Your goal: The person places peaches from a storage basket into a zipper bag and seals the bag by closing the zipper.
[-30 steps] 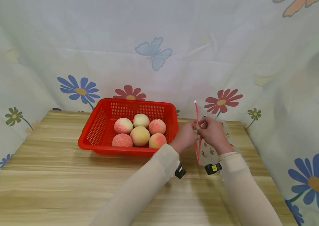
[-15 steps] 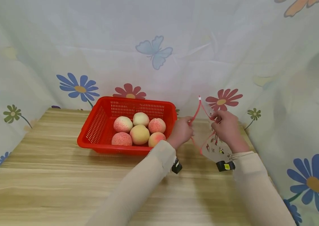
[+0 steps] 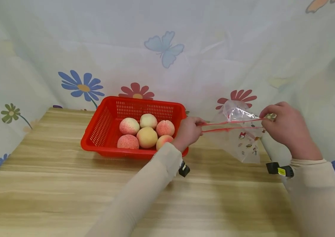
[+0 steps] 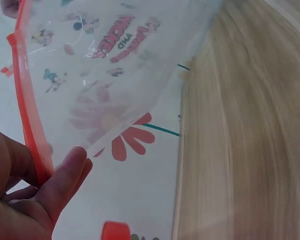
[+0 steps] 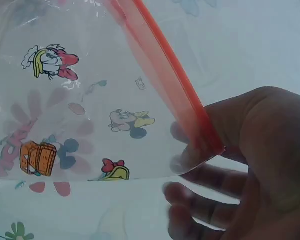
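Between the two hands a clear zip bag (image 3: 245,143) with a red zip edge and cartoon prints is stretched out. My left hand (image 3: 188,132) pinches the left end of the red edge, close to the basket's right side. At the right end, my right hand (image 3: 287,130) pinches the edge between thumb and fingers. The bag's body hangs below and behind the zip edge. In the left wrist view the left hand (image 4: 35,195) holds the red strip by thumb and finger. The right wrist view has the right hand (image 5: 260,160) gripping the bag's corner.
A red plastic basket (image 3: 134,152) stands left of the hands, with several peaches (image 3: 147,137) inside. Both are on a wood-grain table (image 3: 66,191). A flower-printed curtain (image 3: 167,82) closes off the back and sides.
My right hand has moved far to the right, away from the left hand. The bag's mouth, spread wide half a second ago, is now drawn into a long narrow band.
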Available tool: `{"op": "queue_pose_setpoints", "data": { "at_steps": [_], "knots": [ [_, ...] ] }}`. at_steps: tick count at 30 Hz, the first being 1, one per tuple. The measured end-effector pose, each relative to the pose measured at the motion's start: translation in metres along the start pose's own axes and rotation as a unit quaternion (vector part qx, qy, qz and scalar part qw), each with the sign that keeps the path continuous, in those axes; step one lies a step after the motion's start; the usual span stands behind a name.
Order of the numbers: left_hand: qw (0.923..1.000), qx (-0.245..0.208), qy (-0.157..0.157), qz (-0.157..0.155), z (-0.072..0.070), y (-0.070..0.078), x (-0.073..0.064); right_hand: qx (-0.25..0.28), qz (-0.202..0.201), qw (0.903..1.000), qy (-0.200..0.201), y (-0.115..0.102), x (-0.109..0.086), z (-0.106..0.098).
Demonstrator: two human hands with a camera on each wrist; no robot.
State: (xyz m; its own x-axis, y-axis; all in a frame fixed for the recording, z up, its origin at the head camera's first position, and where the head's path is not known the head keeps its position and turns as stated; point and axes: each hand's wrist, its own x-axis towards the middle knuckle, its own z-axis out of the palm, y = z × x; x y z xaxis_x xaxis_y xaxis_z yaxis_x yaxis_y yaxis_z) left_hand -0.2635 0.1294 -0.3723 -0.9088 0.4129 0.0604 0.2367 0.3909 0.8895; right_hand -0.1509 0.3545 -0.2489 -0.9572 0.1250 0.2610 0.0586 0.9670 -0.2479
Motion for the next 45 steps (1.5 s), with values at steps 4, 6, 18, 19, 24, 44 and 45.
{"op": "queue_pose_setpoints", "data": {
  "at_steps": [4,6,18,19,24,44,45],
  "knots": [
    [1.0,-0.009,-0.001,-0.001,-0.004,0.002,-0.002,0.047,-0.022,0.9985,0.018,-0.002,-0.001,0.002],
    [0.9998,-0.015,-0.005,-0.008,-0.005,0.001,-0.003,0.077,-0.019,0.9966,0.023,-0.003,-0.001,0.004],
    [0.9997,0.002,-0.024,-0.007,-0.004,-0.017,-0.003,0.195,-0.01,0.9766,-0.089,0.013,0.0,0.026],
    [0.9997,0.006,-0.025,-0.006,-0.004,-0.017,-0.003,0.196,-0.012,0.9772,-0.081,0.013,0.0,0.031],
    [0.9991,0.023,-0.036,-0.002,-0.006,-0.014,-0.006,0.201,-0.016,0.979,-0.033,0.013,0.002,0.054],
    [0.9965,0.074,-0.015,0.035,-0.017,-0.015,-0.012,0.283,0.013,0.9582,0.039,0.006,-0.006,0.112],
    [0.9966,0.071,-0.001,0.042,-0.019,-0.016,-0.012,0.287,0.019,0.9569,0.04,0.004,-0.004,0.112]
  ]
}}
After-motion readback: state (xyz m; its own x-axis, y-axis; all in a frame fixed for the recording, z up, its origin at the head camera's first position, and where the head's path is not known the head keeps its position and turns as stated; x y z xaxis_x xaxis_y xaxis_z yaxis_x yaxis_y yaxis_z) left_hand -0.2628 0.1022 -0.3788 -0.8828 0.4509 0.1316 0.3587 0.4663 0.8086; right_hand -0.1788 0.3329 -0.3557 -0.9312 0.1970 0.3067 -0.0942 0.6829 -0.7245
